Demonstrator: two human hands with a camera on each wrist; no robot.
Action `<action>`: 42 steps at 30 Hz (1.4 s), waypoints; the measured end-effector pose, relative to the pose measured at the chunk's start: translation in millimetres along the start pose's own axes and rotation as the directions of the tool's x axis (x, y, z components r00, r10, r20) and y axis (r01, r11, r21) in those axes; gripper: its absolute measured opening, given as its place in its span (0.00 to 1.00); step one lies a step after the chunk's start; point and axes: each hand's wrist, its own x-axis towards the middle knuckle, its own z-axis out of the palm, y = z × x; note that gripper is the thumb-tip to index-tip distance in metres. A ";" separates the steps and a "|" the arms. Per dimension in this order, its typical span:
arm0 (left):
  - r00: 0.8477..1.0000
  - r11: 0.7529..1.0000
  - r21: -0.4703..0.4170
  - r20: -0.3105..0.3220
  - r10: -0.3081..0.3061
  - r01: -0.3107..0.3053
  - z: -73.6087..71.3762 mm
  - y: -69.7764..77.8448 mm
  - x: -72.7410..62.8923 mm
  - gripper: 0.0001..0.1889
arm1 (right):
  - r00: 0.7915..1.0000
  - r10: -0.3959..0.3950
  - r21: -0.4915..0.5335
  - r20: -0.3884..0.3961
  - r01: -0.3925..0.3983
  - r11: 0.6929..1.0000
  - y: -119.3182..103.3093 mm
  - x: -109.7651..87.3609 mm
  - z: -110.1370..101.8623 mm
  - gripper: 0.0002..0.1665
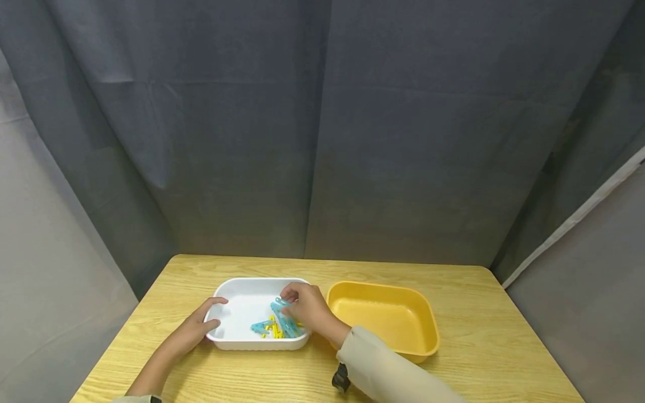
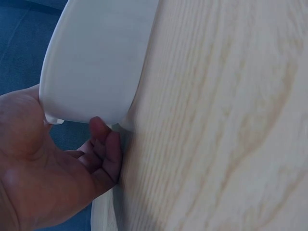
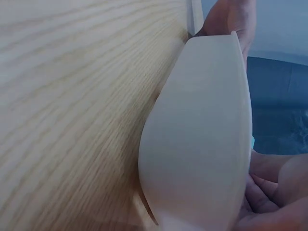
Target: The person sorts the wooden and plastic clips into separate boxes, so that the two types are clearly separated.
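Note:
A white tray [image 1: 242, 302] lies on the table with blue clothespins [image 1: 288, 326] and smaller yellow pieces [image 1: 275, 329] heaped at its right end. My left hand [image 1: 191, 330] grips the tray's left end, thumb and a finger over the rim; in the left wrist view the other fingers [image 2: 103, 144] curl by the outer wall. Over the heap, my right hand [image 1: 309, 307] reaches in across the right rim. Its thumb and forefinger pinch a blue clothespin [image 1: 278, 302]. A bit of blue shows past the rim in the right wrist view, where the tray wall [image 3: 192, 130] hides most of the contents.
To the right of the white tray stands a yellow tray [image 1: 388, 313], partly behind my right forearm. Both rest on a wood-grain table [image 1: 484, 336]. Grey curtains [image 1: 322, 140] hang behind the table and along both sides.

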 end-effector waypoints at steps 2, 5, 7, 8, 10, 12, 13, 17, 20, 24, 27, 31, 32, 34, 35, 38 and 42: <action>1.000 1.000 -0.001 -0.001 -0.001 0.001 -0.3 -0.5 -0.1 0.27 | 1.000 -0.007 0.001 -0.006 0.007 1.000 -0.6 3.9 3.4 0.12; 1.000 1.000 0.006 -0.002 -0.001 0.001 -1.1 -0.6 0.0 0.28 | 1.000 -0.015 0.017 -0.006 0.015 1.000 -2.5 9.7 8.0 0.13; 1.000 1.000 0.010 -0.004 -0.001 0.001 -1.4 -0.4 0.0 0.27 | 1.000 -0.013 0.023 -0.004 0.013 1.000 -3.9 13.6 11.3 0.13; 1.000 1.000 0.010 -0.004 -0.003 0.003 -1.5 -0.2 -0.1 0.27 | 1.000 -0.010 0.025 -0.003 0.010 1.000 -4.6 15.2 12.7 0.13; 1.000 1.000 0.014 -0.007 -0.006 0.006 -1.5 0.2 -0.4 0.27 | 1.000 -0.012 0.027 -0.004 0.012 1.000 -5.5 17.9 15.5 0.13; 1.000 1.000 0.021 -0.006 -0.008 0.008 -1.4 0.8 -0.8 0.27 | 1.000 -0.004 0.021 -0.003 0.004 1.000 -5.8 19.5 18.3 0.13; 1.000 1.000 0.023 -0.006 -0.010 0.010 -1.4 1.0 -1.1 0.27 | 1.000 0.002 0.018 -0.003 -0.002 1.000 -5.9 20.0 19.6 0.13; 1.000 1.000 0.025 -0.005 -0.011 0.011 -1.3 1.5 -1.5 0.28 | 1.000 0.024 0.025 0.000 -0.024 0.999 -5.0 21.4 24.1 0.13; 1.000 1.000 0.018 -0.006 -0.012 0.012 -1.5 1.5 -1.6 0.28 | 1.000 0.017 0.038 -0.001 -0.017 0.999 -4.0 22.0 26.1 0.14; 1.000 1.000 0.028 -0.007 -0.008 0.009 -2.1 1.7 -2.0 0.28 | 1.000 0.012 0.059 0.000 -0.012 0.998 -2.3 22.8 27.7 0.14; 1.000 0.999 0.033 -0.008 -0.005 0.005 -2.3 1.8 -2.5 0.28 | 1.000 0.021 0.077 0.005 -0.022 0.997 -1.1 23.3 28.6 0.14; 1.000 0.999 0.032 -0.013 -0.005 0.006 -2.4 2.0 -3.4 0.27 | 1.000 0.028 0.091 0.009 -0.029 0.995 -2.1 22.8 28.1 0.13; 1.000 0.999 0.034 -0.015 -0.006 0.006 -2.4 2.0 -3.5 0.27 | 1.000 0.028 0.092 0.009 -0.028 0.995 -2.6 22.5 27.7 0.13; 1.000 0.999 0.035 -0.016 -0.006 0.007 -2.5 1.9 -3.3 0.27 | 1.000 0.027 0.099 0.009 -0.027 0.995 -3.5 22.0 27.0 0.13; 1.000 0.999 0.035 -0.015 -0.006 0.006 -2.6 1.5 -3.0 0.27 | 1.000 0.025 0.101 0.009 -0.026 0.994 -3.8 21.8 26.6 0.13; 1.000 1.000 0.029 -0.013 -0.005 0.006 -2.7 0.0 -2.0 0.28 | 1.000 0.014 0.112 0.008 -0.014 0.994 -3.8 21.3 25.7 0.13; 1.000 0.999 0.034 -0.018 -0.014 0.015 -1.9 1.0 -2.3 0.28 | 1.000 -0.003 0.111 0.012 0.001 0.994 -4.5 18.8 24.0 0.13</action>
